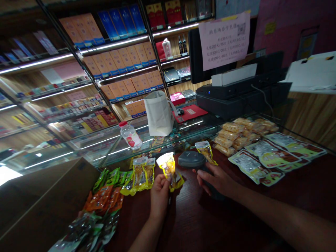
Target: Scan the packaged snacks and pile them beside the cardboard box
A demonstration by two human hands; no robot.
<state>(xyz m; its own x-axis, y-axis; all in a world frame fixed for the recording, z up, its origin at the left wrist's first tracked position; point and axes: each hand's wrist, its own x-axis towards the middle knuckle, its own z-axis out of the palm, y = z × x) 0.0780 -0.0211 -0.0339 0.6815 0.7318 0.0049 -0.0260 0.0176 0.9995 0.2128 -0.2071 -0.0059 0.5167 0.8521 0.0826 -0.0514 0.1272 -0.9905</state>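
"Over the dark wooden counter (189,224), what's the left hand (159,196) doing?"

"Pinching a small yellow snack packet (169,169). Its fingers (162,182) are closed on the lower end, so the packet stands upright above the counter with its front showing."

"And the right hand (217,180)?"

"Closed round a hand scanner (191,159), with its fingers (203,176) wrapped about the grip. That leaves the grey head free, pointing across toward the packet. The two are near each other, but they don't seem to touch."

"What's lying around them?"

"Just left of the packet, more yellow packets (140,175) lie on the counter, and green and orange packets (105,196) run toward a cardboard box (44,199). Right of the scanner are wide white-and-yellow packets (273,155) and a heap of pale snacks (236,136), spread out so that each one shows."

"And beyond the counter?"

"A glass case (183,134) stands behind it, with a plastic bottle (130,134) and a cloth bag (159,113) on top."
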